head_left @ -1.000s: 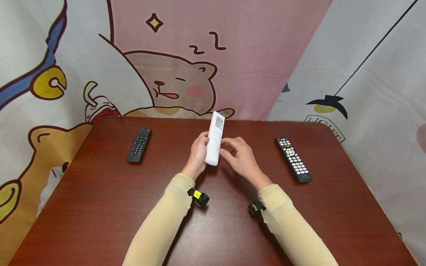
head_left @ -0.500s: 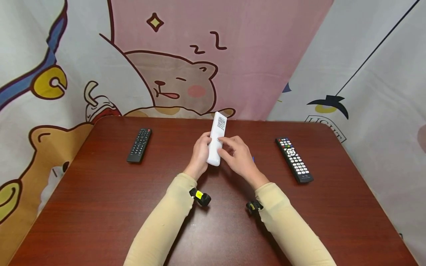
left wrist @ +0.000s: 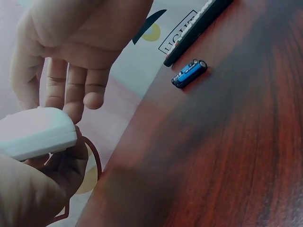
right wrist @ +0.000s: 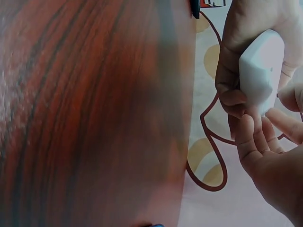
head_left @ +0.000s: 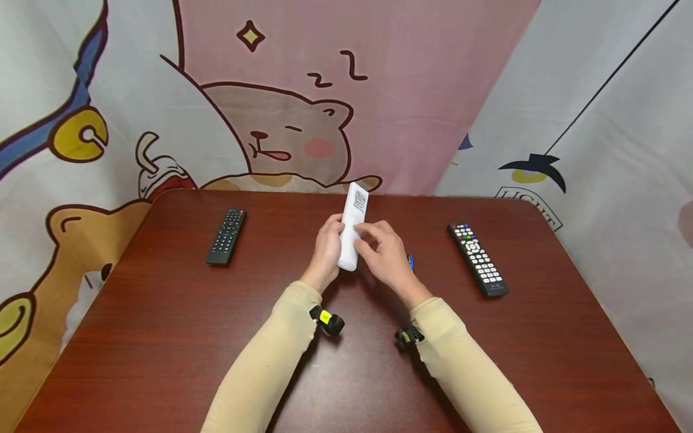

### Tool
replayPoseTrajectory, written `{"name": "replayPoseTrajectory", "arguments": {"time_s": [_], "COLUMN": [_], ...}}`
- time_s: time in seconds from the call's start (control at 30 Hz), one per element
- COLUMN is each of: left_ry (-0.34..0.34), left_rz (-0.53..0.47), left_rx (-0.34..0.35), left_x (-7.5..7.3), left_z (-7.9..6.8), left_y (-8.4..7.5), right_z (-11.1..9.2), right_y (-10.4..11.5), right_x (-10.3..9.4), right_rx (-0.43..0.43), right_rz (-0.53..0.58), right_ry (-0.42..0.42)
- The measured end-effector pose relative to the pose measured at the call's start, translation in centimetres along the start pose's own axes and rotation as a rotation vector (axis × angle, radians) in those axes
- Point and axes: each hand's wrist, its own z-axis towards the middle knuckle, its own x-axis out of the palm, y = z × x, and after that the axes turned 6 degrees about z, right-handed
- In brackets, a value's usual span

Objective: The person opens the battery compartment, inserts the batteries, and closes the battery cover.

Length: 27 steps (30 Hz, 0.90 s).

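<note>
A white remote control [head_left: 351, 240] is held up over the table, its back with a printed label facing up. My left hand [head_left: 323, 249] grips it along its left side. From the right, my right hand [head_left: 388, 255] touches its back with the index finger, the thumb close to its lower edge. Those fingers are bent loosely and not wrapped round it. In the left wrist view, blue batteries [left wrist: 189, 74] lie side by side on the table. The head view shows only a blue bit of them [head_left: 411, 261] behind my right hand.
A small black remote [head_left: 226, 237] lies on the left of the brown table [head_left: 162, 337]. A larger black remote with white buttons [head_left: 478, 260] lies on the right. Behind the table hangs a cartoon-printed cloth [head_left: 406, 90].
My right hand has shifted slightly left, its index finger moving from the white remote's edge onto its back. The blue on the table has come into view behind that hand.
</note>
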Motion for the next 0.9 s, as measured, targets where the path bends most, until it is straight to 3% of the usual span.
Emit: {"name": "replayPoseTrajectory", "arguments": {"time_s": [0.37,0.6,0.9], "left_ry": [0.007,0.020,0.024], "left_rz": [0.068,0.091,0.057], "left_rx": [-0.009,-0.005,0.011], "left_x": [0.29,0.41,0.28], "left_z": [-0.22,-0.02,0.05], "left_y": [-0.19,0.02,0.05], "right_z": [0.37,0.51,0.21], "right_y": [-0.06,-0.15,-0.01], "right_x": [0.21,-0.20,-0.40], "right_rx": [0.088,0.186,0.204], "right_rz": [0.040,0.148,0.226], "right_ry": [0.022,0.071,0.009]}}
